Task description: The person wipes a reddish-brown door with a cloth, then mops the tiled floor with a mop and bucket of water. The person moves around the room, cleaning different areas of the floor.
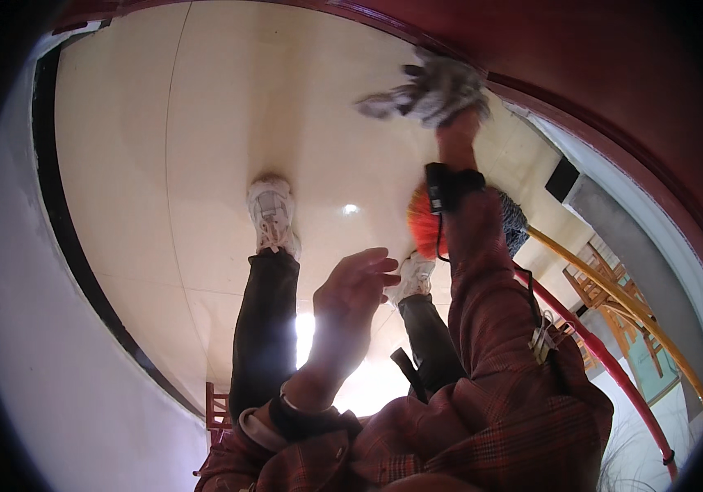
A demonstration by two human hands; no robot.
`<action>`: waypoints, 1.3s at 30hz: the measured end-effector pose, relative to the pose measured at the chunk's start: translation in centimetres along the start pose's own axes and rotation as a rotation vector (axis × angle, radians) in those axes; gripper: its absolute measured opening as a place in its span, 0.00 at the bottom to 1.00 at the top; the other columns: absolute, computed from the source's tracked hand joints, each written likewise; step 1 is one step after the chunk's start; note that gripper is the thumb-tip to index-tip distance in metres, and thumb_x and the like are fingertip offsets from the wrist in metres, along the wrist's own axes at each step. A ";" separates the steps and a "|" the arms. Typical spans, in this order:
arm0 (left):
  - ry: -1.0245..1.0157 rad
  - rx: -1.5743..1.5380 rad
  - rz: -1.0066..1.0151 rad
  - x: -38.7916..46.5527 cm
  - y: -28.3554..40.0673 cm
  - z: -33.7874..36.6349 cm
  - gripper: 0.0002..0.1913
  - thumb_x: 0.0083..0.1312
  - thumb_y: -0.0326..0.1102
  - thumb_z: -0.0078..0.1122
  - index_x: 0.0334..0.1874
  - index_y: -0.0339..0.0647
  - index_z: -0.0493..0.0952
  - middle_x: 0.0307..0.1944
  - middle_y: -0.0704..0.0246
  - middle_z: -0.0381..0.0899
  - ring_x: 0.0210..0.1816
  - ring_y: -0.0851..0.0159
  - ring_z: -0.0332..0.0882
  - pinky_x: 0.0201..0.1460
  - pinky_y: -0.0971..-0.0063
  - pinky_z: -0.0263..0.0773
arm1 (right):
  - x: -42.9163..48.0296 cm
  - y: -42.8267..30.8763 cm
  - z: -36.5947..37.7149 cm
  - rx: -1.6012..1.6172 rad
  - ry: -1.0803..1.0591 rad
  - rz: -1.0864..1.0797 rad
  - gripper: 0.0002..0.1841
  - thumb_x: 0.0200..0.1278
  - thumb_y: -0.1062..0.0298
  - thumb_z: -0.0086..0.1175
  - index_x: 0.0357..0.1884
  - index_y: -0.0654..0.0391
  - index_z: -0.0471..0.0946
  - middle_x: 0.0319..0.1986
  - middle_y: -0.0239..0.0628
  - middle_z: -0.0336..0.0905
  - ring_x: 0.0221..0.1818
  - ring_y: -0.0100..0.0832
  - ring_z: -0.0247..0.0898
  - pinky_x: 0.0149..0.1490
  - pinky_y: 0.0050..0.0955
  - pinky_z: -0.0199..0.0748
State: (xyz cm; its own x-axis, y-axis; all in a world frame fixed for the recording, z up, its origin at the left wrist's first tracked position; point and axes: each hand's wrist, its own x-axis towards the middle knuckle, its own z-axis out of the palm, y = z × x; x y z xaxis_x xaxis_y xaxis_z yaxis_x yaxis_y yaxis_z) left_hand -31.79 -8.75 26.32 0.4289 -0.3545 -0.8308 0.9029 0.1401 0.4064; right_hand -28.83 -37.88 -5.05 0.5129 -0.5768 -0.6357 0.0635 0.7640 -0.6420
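A grey, mottled cloth (434, 89), blurred, is bunched over my right hand (461, 120) and covers its fingers. That hand presses the cloth near the lower edge of a dark red door (579, 52); I cannot tell whether it touches. My left hand (351, 289) hangs in front of my body with its fingers loosely bent and nothing in it. Below my right forearm stands a broom with red-orange bristles (423, 221), partly hidden by the sleeve. A mop with a grey string head (514, 221) is just beside it.
The mop's yellow handle (604, 283) and a red pole (597, 347) slant to the lower right. Wooden chairs (600, 283) stand beyond them. A white wall (25, 277) with a black skirting (74, 246) curves along the left. My shoes stand on beige floor tiles (216, 141).
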 end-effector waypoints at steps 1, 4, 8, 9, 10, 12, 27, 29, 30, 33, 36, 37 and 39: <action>0.005 0.006 -0.008 0.1 0.2 -0.3 0.15 0.69 0.31 0.47 0.56 0.36 0.70 0.47 0.62 0.77 0.46 0.66 0.77 0.46 0.75 0.70 | 0.1 -1.7 -1.6 -0.105 -0.032 -0.071 0.23 0.68 0.53 0.37 0.59 0.55 0.67 0.57 0.36 0.68 0.58 0.35 0.63 0.64 0.35 0.61; 0.049 0.011 -0.043 0.2 1.1 -1.3 0.16 0.68 0.30 0.47 0.57 0.35 0.69 0.47 0.61 0.77 0.46 0.65 0.77 0.46 0.76 0.70 | 1.7 -6.0 -5.5 -0.258 -0.377 -0.175 0.24 0.66 0.49 0.43 0.56 0.53 0.70 0.55 0.33 0.70 0.54 0.31 0.67 0.60 0.32 0.67; 0.035 -0.017 -0.040 0.2 2.3 -2.4 0.17 0.66 0.26 0.46 0.57 0.33 0.69 0.47 0.60 0.77 0.46 0.65 0.77 0.46 0.76 0.70 | 6.6 -2.5 -3.5 -0.307 -0.003 -0.228 0.19 0.62 0.58 0.46 0.48 0.61 0.73 0.48 0.37 0.73 0.49 0.28 0.69 0.50 0.28 0.72; 0.042 -0.016 -0.058 0.3 2.6 -2.6 0.17 0.65 0.25 0.46 0.57 0.33 0.69 0.47 0.60 0.77 0.46 0.65 0.77 0.46 0.76 0.70 | 7.0 -0.7 -2.2 -0.394 -0.115 -0.274 0.18 0.62 0.58 0.47 0.47 0.61 0.73 0.47 0.37 0.74 0.48 0.28 0.70 0.50 0.28 0.72; 0.046 -0.026 -0.057 0.3 2.8 -2.7 0.18 0.64 0.24 0.45 0.57 0.33 0.69 0.47 0.60 0.77 0.46 0.65 0.77 0.46 0.76 0.70 | 6.9 0.8 -0.6 -0.237 -0.035 -0.209 0.17 0.61 0.58 0.47 0.45 0.59 0.75 0.44 0.37 0.76 0.45 0.30 0.71 0.50 0.29 0.73; 0.057 -0.035 -0.035 0.3 3.2 -2.9 0.18 0.64 0.24 0.45 0.57 0.33 0.69 0.47 0.60 0.77 0.46 0.65 0.77 0.46 0.76 0.70 | 6.1 4.3 3.7 0.131 -0.050 -0.044 0.15 0.59 0.58 0.48 0.41 0.56 0.77 0.39 0.38 0.79 0.40 0.34 0.75 0.49 0.31 0.75; 0.016 -0.023 0.110 -0.6 -0.3 0.4 0.15 0.69 0.34 0.48 0.55 0.36 0.70 0.45 0.64 0.79 0.45 0.69 0.77 0.44 0.77 0.70 | -3.4 0.6 16.4 -0.010 -0.170 0.331 0.23 0.68 0.53 0.35 0.56 0.55 0.70 0.55 0.39 0.71 0.57 0.38 0.67 0.62 0.40 0.65; 0.004 -0.028 0.124 -0.7 -1.0 1.0 0.15 0.70 0.37 0.49 0.54 0.38 0.71 0.45 0.65 0.79 0.44 0.69 0.78 0.44 0.77 0.70 | -3.8 -3.7 14.8 -0.069 -0.117 0.272 0.22 0.68 0.54 0.35 0.55 0.57 0.71 0.54 0.40 0.71 0.54 0.37 0.69 0.60 0.40 0.67; 0.022 -0.008 0.161 -0.7 -1.5 1.2 0.14 0.70 0.38 0.49 0.54 0.39 0.72 0.44 0.66 0.80 0.43 0.69 0.78 0.43 0.76 0.70 | -4.3 -5.8 13.7 -0.117 -0.105 0.201 0.22 0.67 0.55 0.35 0.54 0.57 0.71 0.53 0.42 0.72 0.52 0.38 0.71 0.59 0.39 0.69; 0.044 -0.048 0.217 -0.5 -3.3 1.6 0.15 0.70 0.40 0.50 0.53 0.40 0.72 0.43 0.67 0.80 0.43 0.69 0.78 0.44 0.76 0.70 | -6.8 -13.5 10.8 -0.123 -0.138 0.154 0.23 0.67 0.55 0.35 0.54 0.58 0.71 0.53 0.42 0.73 0.54 0.41 0.70 0.59 0.41 0.69; 0.040 -0.056 0.279 0.2 -5.4 1.2 0.15 0.69 0.40 0.50 0.54 0.42 0.72 0.42 0.68 0.80 0.41 0.70 0.78 0.42 0.76 0.70 | -10.1 -18.7 9.8 -0.171 -0.123 0.103 0.23 0.67 0.52 0.36 0.55 0.57 0.71 0.53 0.40 0.73 0.55 0.40 0.70 0.60 0.40 0.68; 0.034 -0.062 0.338 0.5 -6.0 1.0 0.15 0.69 0.40 0.51 0.54 0.42 0.72 0.41 0.68 0.80 0.41 0.70 0.78 0.42 0.76 0.70 | -11.6 -19.5 9.7 -0.208 -0.137 0.083 0.23 0.67 0.52 0.36 0.55 0.57 0.70 0.53 0.40 0.73 0.55 0.40 0.69 0.61 0.39 0.67; 0.073 -0.008 0.472 1.3 -6.9 0.2 0.12 0.69 0.32 0.48 0.52 0.38 0.72 0.39 0.70 0.80 0.38 0.73 0.78 0.36 0.81 0.72 | -15.6 -21.9 10.0 -0.233 -0.300 0.089 0.23 0.68 0.53 0.38 0.58 0.56 0.68 0.56 0.38 0.70 0.57 0.37 0.67 0.63 0.37 0.65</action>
State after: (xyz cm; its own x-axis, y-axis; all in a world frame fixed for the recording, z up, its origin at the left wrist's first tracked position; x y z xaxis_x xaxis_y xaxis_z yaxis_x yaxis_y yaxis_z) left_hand -37.48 -10.34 22.50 0.7928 -0.1846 -0.5808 0.6090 0.2775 0.7431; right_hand -29.68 -42.80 23.20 0.7375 -0.3747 -0.5619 -0.1707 0.7015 -0.6919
